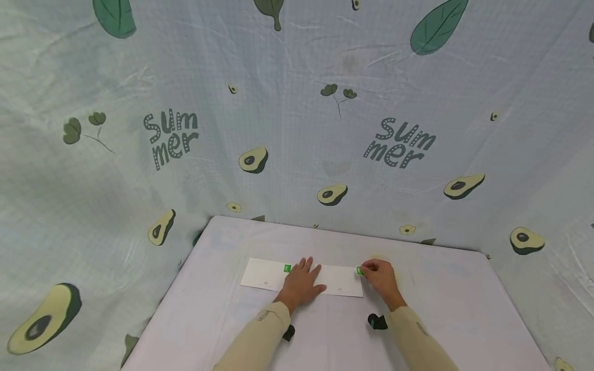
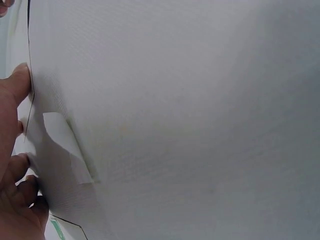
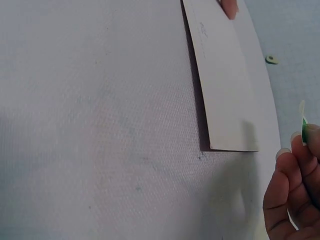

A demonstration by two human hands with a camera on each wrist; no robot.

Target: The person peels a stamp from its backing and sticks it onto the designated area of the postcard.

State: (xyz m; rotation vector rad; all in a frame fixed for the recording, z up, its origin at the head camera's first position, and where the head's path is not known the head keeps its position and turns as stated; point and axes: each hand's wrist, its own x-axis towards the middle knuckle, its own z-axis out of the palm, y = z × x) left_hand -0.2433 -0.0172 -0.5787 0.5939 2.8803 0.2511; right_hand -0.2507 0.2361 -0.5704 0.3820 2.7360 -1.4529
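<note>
My left hand (image 1: 301, 285) rests on white paper, fingers spread. A white envelope-like sheet (image 1: 262, 273) extends to its left, with a small green sticker or stamp (image 1: 287, 268) near its upper right corner. Another white sheet (image 1: 342, 281) reaches out to the right of the hand; how the two meet is hidden under it. At that sheet's upper right corner, my right hand (image 1: 380, 278) pinches a small green stamp-like sticker (image 3: 304, 134) between thumb and finger. In the right wrist view the sticker appears held above the white sheet (image 3: 225, 95).
The sheets lie on a white-covered table (image 1: 320, 335). Behind and beside it hangs a printed cloth (image 1: 297, 129) with avocados and leaves. Dark wrist devices (image 1: 377, 322) sit by the sleeves. A whitish flap (image 2: 62, 142) lies near the left hand in its wrist view.
</note>
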